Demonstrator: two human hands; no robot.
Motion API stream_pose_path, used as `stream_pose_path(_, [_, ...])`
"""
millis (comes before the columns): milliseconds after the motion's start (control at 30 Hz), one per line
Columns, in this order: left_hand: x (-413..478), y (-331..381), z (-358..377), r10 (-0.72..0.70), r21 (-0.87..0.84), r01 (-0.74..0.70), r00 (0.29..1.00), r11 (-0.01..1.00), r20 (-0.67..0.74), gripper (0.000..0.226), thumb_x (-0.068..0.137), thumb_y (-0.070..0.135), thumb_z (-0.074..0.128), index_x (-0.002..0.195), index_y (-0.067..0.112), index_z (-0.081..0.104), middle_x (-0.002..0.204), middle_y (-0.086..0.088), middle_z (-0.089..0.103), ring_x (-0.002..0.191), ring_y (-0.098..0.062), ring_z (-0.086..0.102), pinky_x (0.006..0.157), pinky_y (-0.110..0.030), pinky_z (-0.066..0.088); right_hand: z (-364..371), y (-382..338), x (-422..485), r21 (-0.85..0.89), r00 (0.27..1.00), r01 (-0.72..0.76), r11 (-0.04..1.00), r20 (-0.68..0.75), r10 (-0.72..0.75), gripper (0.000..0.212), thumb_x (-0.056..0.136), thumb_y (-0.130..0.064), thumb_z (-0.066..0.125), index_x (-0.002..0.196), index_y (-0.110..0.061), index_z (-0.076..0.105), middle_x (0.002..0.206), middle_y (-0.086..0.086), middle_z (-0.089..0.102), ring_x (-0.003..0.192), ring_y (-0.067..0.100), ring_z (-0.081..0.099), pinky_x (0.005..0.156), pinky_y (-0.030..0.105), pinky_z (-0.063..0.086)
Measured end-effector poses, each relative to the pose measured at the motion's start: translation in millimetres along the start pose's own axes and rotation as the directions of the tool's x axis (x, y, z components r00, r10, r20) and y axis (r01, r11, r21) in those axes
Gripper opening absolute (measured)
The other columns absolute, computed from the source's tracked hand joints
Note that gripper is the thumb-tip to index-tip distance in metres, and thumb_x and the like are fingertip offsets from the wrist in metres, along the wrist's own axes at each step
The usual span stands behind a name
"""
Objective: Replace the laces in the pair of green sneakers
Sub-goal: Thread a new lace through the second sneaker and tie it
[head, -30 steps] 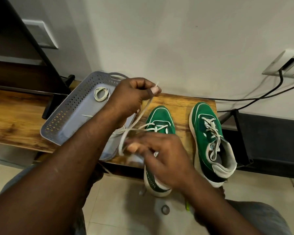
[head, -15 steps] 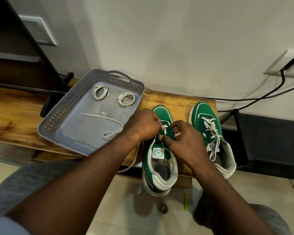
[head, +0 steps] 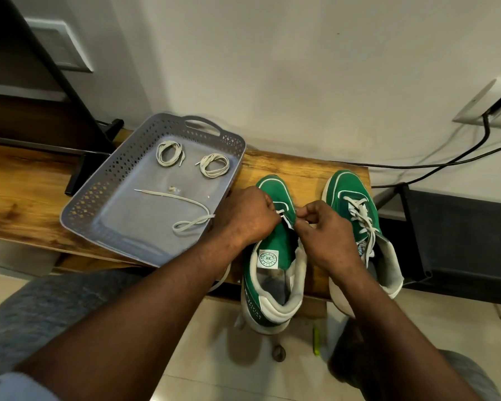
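Green sneaker sits on the worktop beneath both hands. Left hand pinches the lace tip, right hand pinches the eyelet edge; steady that edge and draw the lace straight, untwisted.

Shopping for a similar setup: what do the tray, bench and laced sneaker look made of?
Tray: probably moulded plastic, matte grey, with perforated walls. Bench: wood or wood-look laminate; brown grain, slight sheen. Laced sneaker: matte green upper, maybe suede or canvas; white, rubbery-looking sole.
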State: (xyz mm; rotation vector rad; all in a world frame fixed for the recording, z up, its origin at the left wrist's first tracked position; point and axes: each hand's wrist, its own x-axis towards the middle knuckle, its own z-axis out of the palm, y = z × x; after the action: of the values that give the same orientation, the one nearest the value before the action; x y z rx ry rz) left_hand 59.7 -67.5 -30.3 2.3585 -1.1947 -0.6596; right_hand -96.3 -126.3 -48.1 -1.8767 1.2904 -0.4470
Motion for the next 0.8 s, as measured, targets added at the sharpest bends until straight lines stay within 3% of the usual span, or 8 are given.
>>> stream_pose_path(133, [0.5,-2.2,2.3,0.03,-0.003,-0.03,1.0,1.0,0.001,0.009,0.086,0.032,0.078,0.081,0.024,0.081,0.081,0.006,0.076,0.08,-0.014,0.07,0.082,-0.038,0.062,-5.0,2.3,4.2,0.068,0.998,-0.028,0.997,0.061,0.024,0.016,0.097,-0.015,0.065,0.1,-0.03,0.068,0.098,-0.009,0.072,0.085,0.01,0.068,0.07,0.029,0.055])
stream_pose_path(233, [-0.2,-3.6,8.6,0.035,0.002,-0.035,0.999,0.999,0.01,0.01,0.088,0.03,0.075,0.082,0.025,0.081,0.081,0.006,0.076,0.078,-0.015,0.071,0.08,-0.037,0.063,-2.7,6.2,3.1,0.079,0.994,-0.058,0.995,0.098,0.05,0.029,0.089,-0.001,0.067,0.097,-0.03,0.069,0.097,-0.01,0.073,0.091,0.012,0.071,0.079,0.037,0.062])
stream_pose_path(333, [0.2,-4.6,15.5,-0.002,-0.063,0.002,1.0,0.998,0.003,0.011,0.09,0.026,0.074,0.083,0.025,0.082,0.082,0.009,0.077,0.078,-0.011,0.071,0.081,-0.037,0.063,0.6,8.8,-0.5,0.06,0.991,-0.063,0.996,0.124,0.055,0.026,0.091,-0.003,0.066,0.099,-0.028,0.068,0.097,-0.009,0.072,0.092,0.011,0.068,0.073,0.025,0.051])
stream_pose_path(467, [0.4,-5.2,20.8,-0.081,-0.188,0.082,0.997,0.979,0.015,0.016,0.093,0.02,0.071,0.081,0.022,0.081,0.08,0.006,0.076,0.077,-0.013,0.072,0.079,-0.039,0.064,4.3,6.7,-0.4,0.103,0.998,-0.06,0.993,0.039,0.056,0.002,0.099,-0.031,0.068,0.098,-0.029,0.068,0.097,-0.01,0.072,0.089,0.008,0.068,0.069,0.024,0.047])
stream_pose_path(500, [0.0,-5.1,20.9,-0.104,-0.226,0.105,0.994,0.968,0.016,0.017,0.093,0.02,0.071,0.08,0.022,0.081,0.08,0.005,0.076,0.077,-0.014,0.072,0.079,-0.039,0.064,6.6,4.1,-0.5,0.114,0.999,-0.053,0.992,0.011,0.052,0.012,0.098,-0.042,0.07,0.097,-0.029,0.069,0.097,-0.011,0.073,0.088,0.007,0.069,0.07,0.025,0.049])
stream_pose_path(600, [0.0,-5.8,21.5,-0.184,-0.389,0.191,0.981,0.901,0.056,0.014,0.092,0.019,0.072,0.082,0.021,0.081,0.084,0.002,0.077,0.079,-0.017,0.074,0.08,-0.04,0.065,12.6,-3.1,2.9,0.087,0.999,-0.033,0.996,-0.03,0.035,0.028,0.09,-0.056,0.074,0.101,-0.03,0.069,0.099,-0.012,0.072,0.092,0.005,0.068,0.078,0.03,0.056])
stream_pose_path(700, [-0.2,-7.4,21.5,-0.267,-0.505,0.28,0.958,0.816,0.101,0.015,0.092,0.014,0.07,0.083,0.018,0.08,0.084,-0.002,0.078,0.08,-0.022,0.076,0.079,-0.045,0.066,14.0,-10.5,8.0,0.053,0.998,-0.056,0.997,0.027,0.055,0.03,0.084,-0.051,0.079,0.102,-0.031,0.067,0.101,-0.01,0.07,0.095,0.01,0.068,0.083,0.04,0.06])
stream_pose_path(800, [-0.5,-9.9,21.0,-0.302,-0.623,0.332,0.94,0.708,0.158,0.015,0.089,0.007,0.074,0.078,0.016,0.081,0.082,-0.004,0.079,0.084,-0.025,0.077,0.083,-0.048,0.065,11.5,-15.4,9.4,0.054,0.996,-0.079,0.995,0.052,0.076,0.022,0.085,-0.038,0.08,0.099,-0.027,0.068,0.096,-0.009,0.071,0.09,0.009,0.067,0.076,0.032,0.057])
